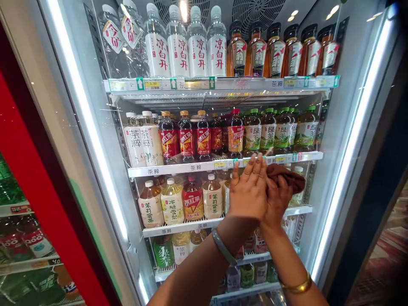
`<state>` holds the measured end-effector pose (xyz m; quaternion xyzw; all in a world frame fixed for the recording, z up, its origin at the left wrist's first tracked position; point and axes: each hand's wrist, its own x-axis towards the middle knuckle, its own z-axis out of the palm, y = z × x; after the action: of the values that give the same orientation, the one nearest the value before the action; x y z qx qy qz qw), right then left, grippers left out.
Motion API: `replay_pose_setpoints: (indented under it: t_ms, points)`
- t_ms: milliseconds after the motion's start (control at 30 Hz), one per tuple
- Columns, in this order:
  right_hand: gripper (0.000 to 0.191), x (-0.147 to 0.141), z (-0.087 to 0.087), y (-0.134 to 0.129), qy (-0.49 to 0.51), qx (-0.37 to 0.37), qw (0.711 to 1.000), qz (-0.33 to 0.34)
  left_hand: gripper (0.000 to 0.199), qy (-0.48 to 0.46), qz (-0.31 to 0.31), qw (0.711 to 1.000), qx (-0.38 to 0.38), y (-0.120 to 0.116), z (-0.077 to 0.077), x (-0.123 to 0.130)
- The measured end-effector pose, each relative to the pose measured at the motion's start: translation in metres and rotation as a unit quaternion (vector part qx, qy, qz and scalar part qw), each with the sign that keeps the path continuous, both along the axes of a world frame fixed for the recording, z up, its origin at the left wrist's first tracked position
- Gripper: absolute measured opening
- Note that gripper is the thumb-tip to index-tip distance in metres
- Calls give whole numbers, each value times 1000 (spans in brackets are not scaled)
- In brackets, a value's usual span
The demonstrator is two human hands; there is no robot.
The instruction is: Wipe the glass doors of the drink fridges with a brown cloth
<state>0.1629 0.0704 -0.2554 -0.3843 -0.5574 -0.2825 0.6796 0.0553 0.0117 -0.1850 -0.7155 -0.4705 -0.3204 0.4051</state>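
My left hand (pixel 248 191), with a grey band on the wrist, is raised in front of the middle of a lit drinks cooler. Its fingers are stretched out and nothing shows in them; the fingertips overlap the shelf edge with price labels (pixel 219 164). Close beside it, my right hand (pixel 276 199), below a gold bangle, grips a folded dark brown cloth (pixel 290 178). The cloth covers part of the shelf edge. Faint reflections suggest a glass front, but whether either hand presses on it I cannot tell.
Water bottles (pixel 196 42) and amber bottles (pixel 256 49) line the top shelf. Red-labelled tea bottles (pixel 186 136) and green tea bottles (pixel 253 131) stand below, with larger bottles (pixel 192 199) lower down. Bright light strips (pixel 92 114) run along both sides. A red-framed cooler stands left.
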Motion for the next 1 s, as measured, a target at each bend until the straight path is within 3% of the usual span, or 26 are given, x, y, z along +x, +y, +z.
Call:
replay_pose_setpoints:
  t_ms: [100, 167, 233, 300, 400, 500, 600, 667, 767, 833, 900, 1000]
  points:
    - [41, 14, 30, 4, -43, -2, 999, 15, 67, -41, 19, 999, 9, -8, 7, -20]
    - [44, 27, 39, 7, -23, -2, 1000, 18, 71, -48, 23, 999, 12, -13, 9, -33]
    - [46, 24, 31, 4, 32, 4, 999, 14, 73, -46, 27, 998, 16, -17, 6, -43]
    - [47, 2, 15, -5, 63, -4, 998, 12, 72, -38, 31, 999, 21, -20, 1, -50]
    - [43, -37, 10, -21, -2, -2, 999, 33, 67, -29, 43, 998, 34, -23, -2, -59]
    - [37, -45, 40, -22, -96, 34, 993, 60, 68, -50, 56, 996, 43, -28, 0, -73]
    - [38, -29, 61, -12, -73, 53, 994, 57, 72, -56, 44, 996, 63, -32, 0, -90]
    - [40, -29, 50, -10, 3, 60, 997, 44, 72, -48, 33, 995, 75, -33, -4, -99]
    - [41, -59, 14, -21, 97, 35, 994, 27, 68, -39, 28, 996, 81, -34, -10, -106]
    - [38, -86, 2, -32, 47, 25, 998, 40, 64, -34, 28, 996, 81, -35, -10, -109]
    - [35, -100, 10, -38, -35, 45, 996, 63, 62, -43, 28, 996, 79, -39, -8, -113]
    - [35, -88, 32, -33, -86, 66, 992, 67, 61, -67, 31, 994, 80, -48, -6, -125]
